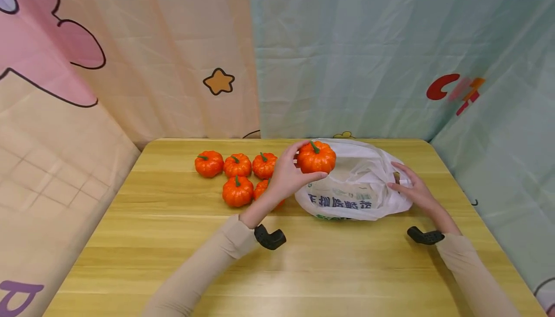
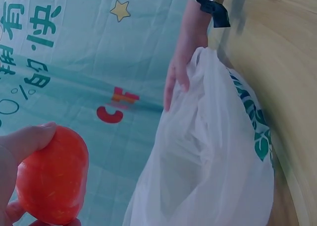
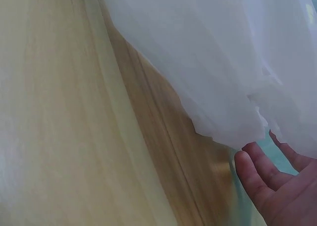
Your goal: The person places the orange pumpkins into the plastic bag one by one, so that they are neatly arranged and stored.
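Pumpkin (image 1: 318,160), stem (image 1: 314,147) upward, long axis sideways, is held in the grip of the left hand (image 1: 288,176).

Wood-grain table (image 1: 338,273); cloth backdrop (image 1: 347,66) behind, part peach, part blue-green, printed with orange star (image 1: 218,82) (dark-outlined), red curved shape (image 1: 435,87), pink cartoon figure (image 1: 30,49)

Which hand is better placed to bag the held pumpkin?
Likely the left hand: it grips the orange pumpkin near the white plastic bag; the right hand, at the bag's edge, holds no pumpkin.
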The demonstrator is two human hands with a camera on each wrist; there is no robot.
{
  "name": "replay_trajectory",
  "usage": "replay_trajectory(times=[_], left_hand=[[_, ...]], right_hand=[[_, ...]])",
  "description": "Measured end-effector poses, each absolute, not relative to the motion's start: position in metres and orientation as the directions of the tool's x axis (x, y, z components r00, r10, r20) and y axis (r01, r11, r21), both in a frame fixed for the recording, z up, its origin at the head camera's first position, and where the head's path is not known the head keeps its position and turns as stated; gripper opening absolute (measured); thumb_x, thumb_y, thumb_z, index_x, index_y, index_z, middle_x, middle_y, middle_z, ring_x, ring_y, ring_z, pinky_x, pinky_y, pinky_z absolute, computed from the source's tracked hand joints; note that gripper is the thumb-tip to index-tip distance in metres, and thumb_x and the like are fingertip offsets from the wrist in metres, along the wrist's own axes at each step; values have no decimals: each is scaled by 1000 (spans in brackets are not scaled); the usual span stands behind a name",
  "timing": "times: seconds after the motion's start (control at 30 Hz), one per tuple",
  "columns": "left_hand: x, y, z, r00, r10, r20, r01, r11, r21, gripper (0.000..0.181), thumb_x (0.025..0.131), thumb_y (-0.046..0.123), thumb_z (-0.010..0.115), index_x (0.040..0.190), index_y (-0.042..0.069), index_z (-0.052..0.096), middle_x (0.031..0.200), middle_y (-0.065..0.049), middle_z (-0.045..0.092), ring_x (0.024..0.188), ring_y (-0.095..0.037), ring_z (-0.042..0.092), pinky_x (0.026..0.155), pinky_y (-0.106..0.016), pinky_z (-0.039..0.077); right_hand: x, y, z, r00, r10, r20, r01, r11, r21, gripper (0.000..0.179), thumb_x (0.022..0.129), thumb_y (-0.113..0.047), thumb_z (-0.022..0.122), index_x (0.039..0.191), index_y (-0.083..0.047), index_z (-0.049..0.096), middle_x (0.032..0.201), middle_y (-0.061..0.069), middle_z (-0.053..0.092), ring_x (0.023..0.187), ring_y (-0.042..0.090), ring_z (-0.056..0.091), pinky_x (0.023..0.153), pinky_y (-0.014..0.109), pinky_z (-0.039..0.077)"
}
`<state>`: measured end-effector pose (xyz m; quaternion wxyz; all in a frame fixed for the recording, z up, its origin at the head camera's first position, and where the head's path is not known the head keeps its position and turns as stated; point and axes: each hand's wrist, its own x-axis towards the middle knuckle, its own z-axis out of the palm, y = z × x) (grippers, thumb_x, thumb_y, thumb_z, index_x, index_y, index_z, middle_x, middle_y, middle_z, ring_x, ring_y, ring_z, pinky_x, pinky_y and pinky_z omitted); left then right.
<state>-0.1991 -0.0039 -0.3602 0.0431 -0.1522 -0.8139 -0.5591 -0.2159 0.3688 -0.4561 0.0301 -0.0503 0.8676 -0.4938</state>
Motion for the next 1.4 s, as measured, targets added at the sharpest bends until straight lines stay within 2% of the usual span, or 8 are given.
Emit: replay_trajectory(times=[0.17, 0.4, 0.57, 0.87, 1.1, 1.4], left_hand=[[-207, 19, -358, -946, 237, 221, 294, 343, 892, 80, 69, 28, 86, 138, 19, 48, 136, -5, 51, 116, -24, 53, 91, -37, 53], [-217, 49, -357, -932, 288, 220, 318, 364, 875, 80, 69, 28, 86, 139, 18, 48, 139, -4, 51, 121, -22, 54, 96, -37, 51], [-224, 71, -357, -922, 319, 220, 347, 426, 835, 79, 71, 30, 85, 139, 17, 47, 137, -4, 52, 119, -22, 55, 95, -34, 51], [-242, 98, -352, -920, 347, 180, 350, 526, 775, 79, 72, 35, 84, 139, 17, 47, 134, -5, 54, 115, -21, 57, 92, -31, 52], [-254, 116, -341, -908, 363, 210, 394, 565, 725, 77, 72, 38, 83, 138, 17, 49, 131, -3, 57, 113, -19, 58, 91, -28, 51], [-265, 131, -368, -912, 392, 123, 319, 484, 815, 76, 73, 30, 83, 138, 16, 47, 136, -4, 54, 117, -21, 55, 94, -30, 51]], right_hand=[[-218, 369, -457, -993, -119, 13, -73, 513, -855, 71, 93, -24, 63, 152, -12, 24, 159, 25, 8, 143, 50, 5, 107, 74, 6], [-219, 369, -456, -992, -127, 1, -68, 524, -849, 72, 93, -22, 63, 152, -8, 23, 158, 26, 9, 142, 50, 7, 108, 73, 8], [-214, 363, -444, -990, -137, -19, -56, 523, -851, 72, 93, -14, 61, 151, -2, 20, 157, 29, 6, 141, 53, 5, 108, 73, 7], [-220, 371, -454, -991, -133, -3, -69, 539, -839, 73, 93, -19, 62, 152, -6, 21, 159, 26, 8, 142, 51, 7, 107, 74, 7], [-220, 373, -456, -991, -135, -9, -66, 541, -839, 73, 94, -19, 61, 152, -7, 19, 159, 24, 7, 143, 51, 6, 106, 76, 6], [-219, 373, -457, -989, -146, -5, -73, 523, -849, 72, 94, -17, 61, 152, -5, 21, 159, 24, 9, 143, 50, 7, 106, 76, 6]])
